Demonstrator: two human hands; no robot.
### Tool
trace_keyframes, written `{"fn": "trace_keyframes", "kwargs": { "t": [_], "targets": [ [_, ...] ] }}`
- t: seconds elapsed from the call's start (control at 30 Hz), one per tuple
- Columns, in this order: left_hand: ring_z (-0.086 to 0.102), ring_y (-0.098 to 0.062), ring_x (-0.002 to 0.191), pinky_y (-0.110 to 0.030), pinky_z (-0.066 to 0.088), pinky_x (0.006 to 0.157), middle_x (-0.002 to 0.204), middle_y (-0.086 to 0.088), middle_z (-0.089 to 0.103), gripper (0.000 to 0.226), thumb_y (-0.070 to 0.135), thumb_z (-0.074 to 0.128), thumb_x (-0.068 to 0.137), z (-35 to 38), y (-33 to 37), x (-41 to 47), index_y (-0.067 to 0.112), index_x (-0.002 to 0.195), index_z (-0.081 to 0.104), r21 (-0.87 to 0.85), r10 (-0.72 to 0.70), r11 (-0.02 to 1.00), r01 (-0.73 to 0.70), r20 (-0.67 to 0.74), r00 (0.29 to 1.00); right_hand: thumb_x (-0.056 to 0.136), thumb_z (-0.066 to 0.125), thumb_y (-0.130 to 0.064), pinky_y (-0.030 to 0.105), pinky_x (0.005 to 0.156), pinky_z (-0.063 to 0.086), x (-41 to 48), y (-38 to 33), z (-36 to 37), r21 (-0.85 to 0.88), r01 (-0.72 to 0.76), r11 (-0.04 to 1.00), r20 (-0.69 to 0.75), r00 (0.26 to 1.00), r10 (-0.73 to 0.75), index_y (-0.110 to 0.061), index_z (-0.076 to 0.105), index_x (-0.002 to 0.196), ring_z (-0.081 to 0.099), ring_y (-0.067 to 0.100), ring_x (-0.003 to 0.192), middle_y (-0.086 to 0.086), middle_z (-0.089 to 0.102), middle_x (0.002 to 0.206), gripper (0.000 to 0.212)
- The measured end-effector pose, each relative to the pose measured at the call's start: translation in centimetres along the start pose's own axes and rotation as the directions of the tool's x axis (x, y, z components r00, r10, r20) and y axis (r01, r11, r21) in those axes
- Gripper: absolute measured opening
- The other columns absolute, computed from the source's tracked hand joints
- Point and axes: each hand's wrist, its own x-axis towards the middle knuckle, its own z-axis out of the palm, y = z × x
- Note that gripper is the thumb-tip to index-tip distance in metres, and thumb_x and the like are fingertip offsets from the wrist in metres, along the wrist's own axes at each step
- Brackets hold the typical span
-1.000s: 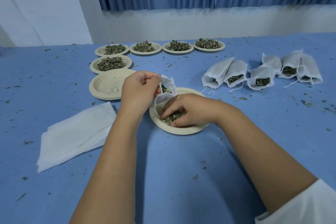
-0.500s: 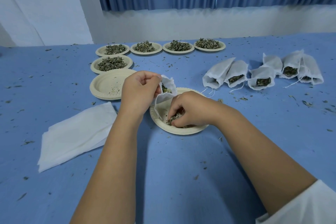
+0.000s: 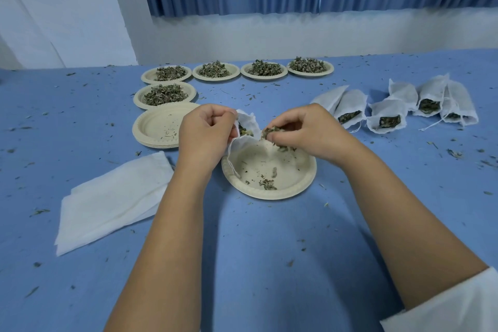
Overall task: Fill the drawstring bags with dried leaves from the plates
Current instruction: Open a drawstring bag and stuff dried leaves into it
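Note:
My left hand [image 3: 206,135] pinches the rim of a white drawstring bag [image 3: 248,127], holding its mouth open above the near paper plate [image 3: 293,186]. Dried leaves show inside the bag. My right hand [image 3: 304,129] grips a clump of dried leaves [image 3: 272,133] right beside the bag's mouth, lifted off the plate. Only a few leaf scraps [image 3: 266,183] lie on that plate.
Several plates heaped with leaves [image 3: 215,70] stand at the back, with a stack of bare plates [image 3: 159,127] to the left. Several filled bags [image 3: 385,118] lie at the right. Flat white bags [image 3: 107,199] are piled at the near left. Leaf crumbs dot the blue cloth.
My right hand has closed on leaves on the plate and risen with them to the bag's mouth. My left hand has kept hold of the bag.

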Motion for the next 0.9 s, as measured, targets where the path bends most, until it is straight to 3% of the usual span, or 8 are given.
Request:
{"fn": "trace_keyframes", "kwargs": {
  "t": [0.13,0.3,0.53,0.63,0.73,0.8,0.9],
  "targets": [
    [0.053,-0.002,0.047,-0.014,0.047,0.051,0.05,0.009,0.061,0.014,0.012,0.063,0.09,0.3,0.0,0.0,0.018,0.079,0.07,0.015,0.001,1.0,-0.001,0.021,1.0,0.081,0.077,-0.009,0.019,0.069,0.056,0.1,-0.4,0.3,0.205,0.015,0.979,-0.117,0.993,0.01,-0.018,0.077,0.083,0.066,0.005,0.066,-0.003,0.074,0.075,0.009],
    [0.055,-0.001,0.047,-0.013,0.046,0.049,0.05,0.008,0.061,0.014,0.011,0.064,0.09,1.0,0.0,-0.2,0.017,0.078,0.069,0.006,-0.024,1.0,0.024,0.046,0.999,0.08,0.077,-0.007,0.015,0.067,0.052,-0.1,-1.1,1.1,0.329,-0.019,0.944,-0.037,0.999,0.033,-0.012,0.077,0.087,0.067,0.006,0.071,0.005,0.076,0.083,0.009],
    [0.057,-0.004,0.049,-0.016,0.05,0.056,0.05,0.006,0.062,0.009,0.011,0.064,0.09,1.6,0.0,-0.7,0.01,0.083,0.07,0.049,-0.004,0.999,-0.003,0.13,0.992,0.078,0.078,-0.01,0.032,0.077,0.055,0.0,-0.7,2.1,0.092,-0.116,0.989,-0.12,0.985,0.127,-0.016,0.072,0.095,0.066,0.013,0.071,0.008,0.075,0.082,0.019],
    [0.057,-0.004,0.049,-0.016,0.051,0.055,0.05,0.007,0.062,0.011,0.009,0.064,0.09,2.1,0.0,-0.9,0.01,0.081,0.07,0.06,-0.008,0.998,-0.001,0.158,0.987,0.075,0.077,-0.011,0.016,0.059,0.048,0.1,-0.4,2.3,-0.025,-0.152,0.988,-0.186,0.972,0.144,-0.017,0.057,0.092,0.062,0.003,0.057,0.001,0.071,0.071,0.028],
    [0.058,-0.003,0.049,-0.015,0.049,0.053,0.051,0.008,0.062,0.015,0.009,0.063,0.089,2.5,0.0,-1.1,0.015,0.077,0.069,0.089,-0.024,0.996,0.007,0.189,0.982,0.072,0.077,-0.006,0.009,0.05,0.041,0.3,-0.1,2.5,-0.09,-0.138,0.986,-0.223,0.968,0.115,-0.018,0.058,0.075,0.053,-0.003,0.045,-0.004,0.063,0.059,0.023],
    [0.058,-0.003,0.05,-0.015,0.049,0.053,0.051,0.008,0.063,0.015,0.009,0.062,0.089,2.5,-0.1,-1.2,0.016,0.077,0.069,0.106,-0.027,0.994,0.006,0.19,0.981,0.073,0.076,-0.007,0.011,0.056,0.045,0.3,-0.2,2.4,-0.1,-0.145,0.984,-0.206,0.971,0.122,-0.018,0.066,0.073,0.054,-0.003,0.05,-0.005,0.065,0.06,0.015],
    [0.057,-0.002,0.049,-0.014,0.049,0.053,0.051,0.007,0.063,0.014,0.008,0.062,0.089,2.3,-0.2,-1.0,0.012,0.078,0.07,0.082,-0.022,0.997,0.009,0.15,0.988,0.08,0.074,-0.01,0.023,0.078,0.055,0.1,-0.5,1.8,0.062,-0.141,0.988,-0.093,0.985,0.146,-0.014,0.076,0.087,0.071,0.011,0.077,0.003,0.075,0.08,0.008]
  ]
}}
